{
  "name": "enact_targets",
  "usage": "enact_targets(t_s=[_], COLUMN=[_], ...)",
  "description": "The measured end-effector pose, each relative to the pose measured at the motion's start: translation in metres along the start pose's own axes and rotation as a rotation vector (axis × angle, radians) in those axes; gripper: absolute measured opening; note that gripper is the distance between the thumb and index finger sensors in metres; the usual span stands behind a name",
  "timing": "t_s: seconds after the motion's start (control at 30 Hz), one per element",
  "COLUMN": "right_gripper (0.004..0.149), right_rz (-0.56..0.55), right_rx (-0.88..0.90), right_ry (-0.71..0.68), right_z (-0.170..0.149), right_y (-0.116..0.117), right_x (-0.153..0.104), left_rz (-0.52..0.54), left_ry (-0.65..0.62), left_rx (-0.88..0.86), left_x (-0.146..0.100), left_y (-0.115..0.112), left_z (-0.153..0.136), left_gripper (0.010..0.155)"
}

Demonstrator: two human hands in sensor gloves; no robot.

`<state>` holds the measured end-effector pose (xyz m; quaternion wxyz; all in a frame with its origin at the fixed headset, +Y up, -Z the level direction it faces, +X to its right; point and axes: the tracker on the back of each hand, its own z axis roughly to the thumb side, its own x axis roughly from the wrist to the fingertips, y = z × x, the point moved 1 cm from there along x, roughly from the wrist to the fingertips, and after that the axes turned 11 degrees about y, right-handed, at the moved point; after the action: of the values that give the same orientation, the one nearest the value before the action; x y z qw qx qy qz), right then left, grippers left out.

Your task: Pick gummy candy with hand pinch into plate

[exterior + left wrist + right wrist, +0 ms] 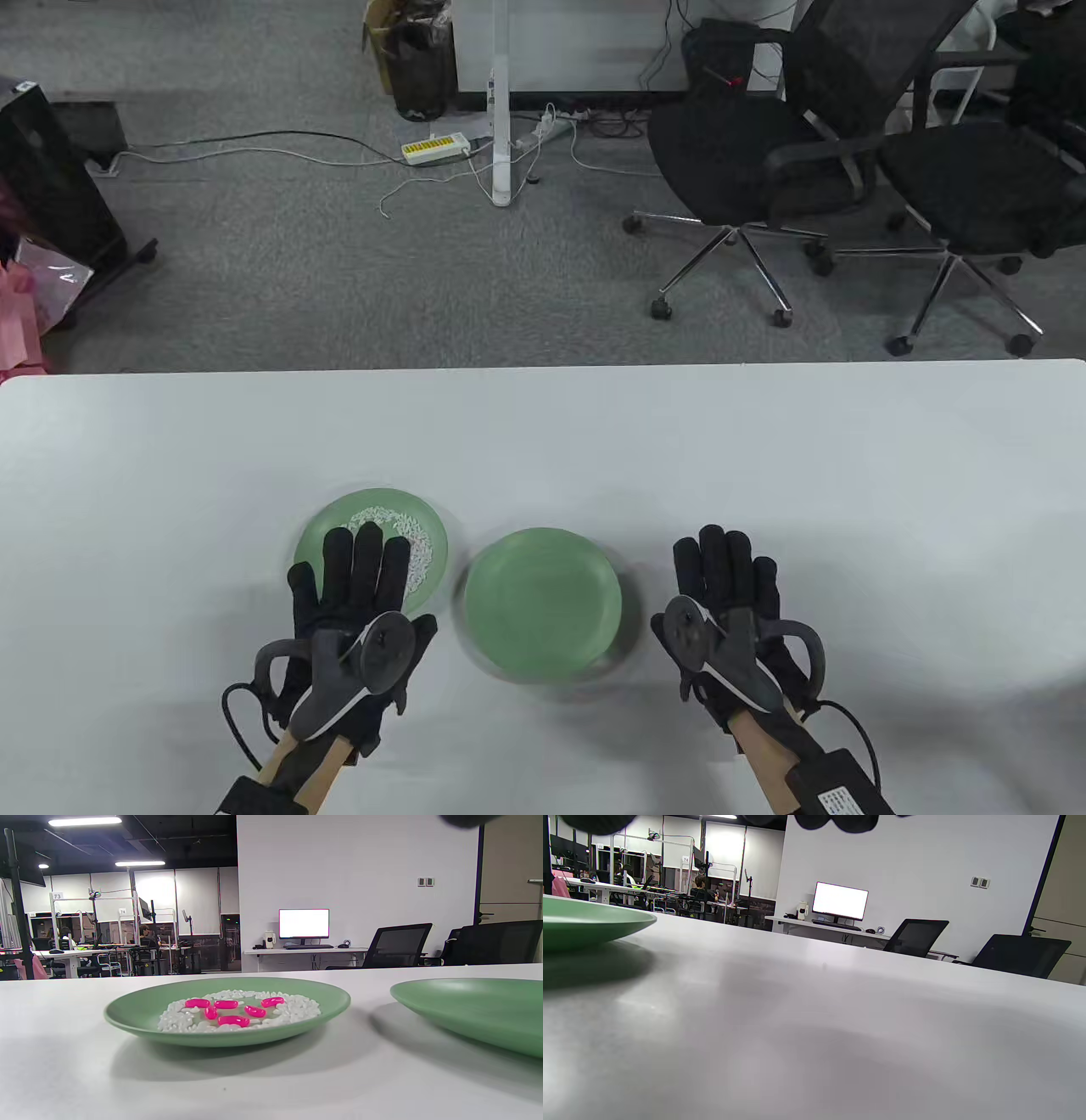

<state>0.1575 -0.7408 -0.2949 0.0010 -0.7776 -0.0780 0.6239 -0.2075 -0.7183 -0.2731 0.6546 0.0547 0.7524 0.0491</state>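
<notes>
Candy (pixel 233 1021), six or so bright pink gummy pieces, lies in the middle of the left green plate (pixel 140 1007), ringed by a bed of small white grains (pixel 297 1009). Just to its right stands a second green plate (pixel 543 598), bare, which is likely where the pieces are to go. Both sit on the white bench (pixel 764 458) near its front edge.

The left hand (pixel 352 607) lies flat with fingers spread, partly over the near side of the candy plate and gripping nothing. The right hand (pixel 730 607) rests flat on the bench to the right of the bare plate, fingers apart and empty too.

Nothing has been picked yet, I judge. To do the pick well, bring thumb and forefinger down on one piece across its narrow width, and lift straight up so grains are not dragged along. The nearest piece looks easiest. The pieces lie close together, so a wide pinch may catch two.
</notes>
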Motion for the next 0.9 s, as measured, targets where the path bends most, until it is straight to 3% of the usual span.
enact_targets(t_s=[0.5,0.73,0.9], right_gripper=[0.088,0.088,0.088], right_rz=[0.020,0.033,0.036], right_rx=[-0.005,-0.011,-0.013], right_ry=[-0.002,-0.003,-0.004], right_z=[0.002,0.005,0.006], right_y=[0.001,0.003,0.005], right_x=[-0.001,-0.002,-0.001], left_rz=[0.040,-0.034,-0.146], left_ry=[0.011,0.237,0.451], left_rx=[-0.048,-0.159,-0.082], left_x=[0.001,0.026,0.052], left_y=[0.005,0.011,0.002], left_z=[0.001,-0.025,-0.049], left_gripper=[0.087,0.083,0.081])
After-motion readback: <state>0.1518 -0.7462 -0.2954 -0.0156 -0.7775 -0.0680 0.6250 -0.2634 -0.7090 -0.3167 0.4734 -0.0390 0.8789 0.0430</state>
